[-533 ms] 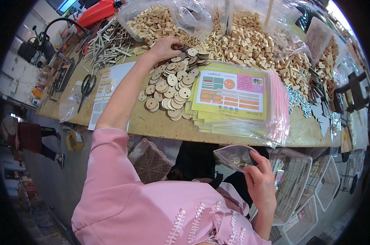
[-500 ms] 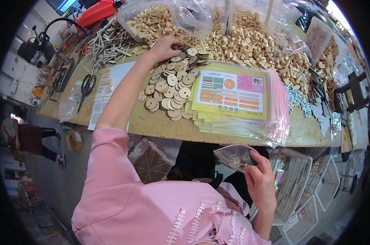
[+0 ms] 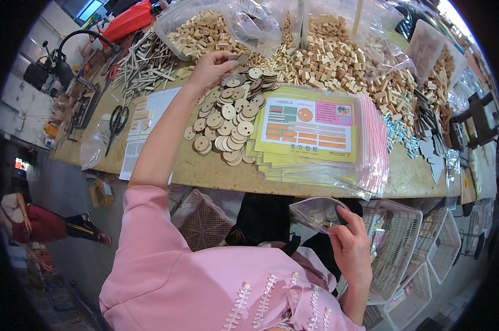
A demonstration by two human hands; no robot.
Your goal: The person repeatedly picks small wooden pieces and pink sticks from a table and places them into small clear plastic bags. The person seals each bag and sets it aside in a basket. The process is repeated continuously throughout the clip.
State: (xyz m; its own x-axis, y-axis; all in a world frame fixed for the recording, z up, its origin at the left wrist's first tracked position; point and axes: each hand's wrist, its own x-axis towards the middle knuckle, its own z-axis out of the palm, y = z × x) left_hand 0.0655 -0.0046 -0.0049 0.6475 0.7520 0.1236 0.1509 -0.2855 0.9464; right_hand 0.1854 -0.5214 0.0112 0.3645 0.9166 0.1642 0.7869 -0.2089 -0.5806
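My left hand (image 3: 212,70) is closed in a pinch at the far end of a heap of round wooden discs (image 3: 227,113), each with a small hole. A small dark flat piece (image 3: 240,58) shows at its fingertips; its exact kind is unclear. In front of my body, below the table edge, my right hand (image 3: 351,240) grips the rim of a clear plastic zip bag (image 3: 314,214). The bag's mouth gapes, and a few small light pieces show inside near my fingers. Beside the discs lies a stack of printed yellow bags (image 3: 307,124).
Small wooden blocks (image 3: 332,58) are heaped along the back. Grey strips (image 3: 145,60), black scissors (image 3: 117,120) and a printed sheet (image 3: 138,140) lie left. Blue-and-white pegs (image 3: 406,140) lie right. Plastic baskets (image 3: 393,248) stand below; another person (image 3: 34,220) is at far left.
My left hand has lifted slightly and shifted left, away from the dark discs, with a small dark piece now showing at its fingertips. My right hand and the bag stay nearly still.
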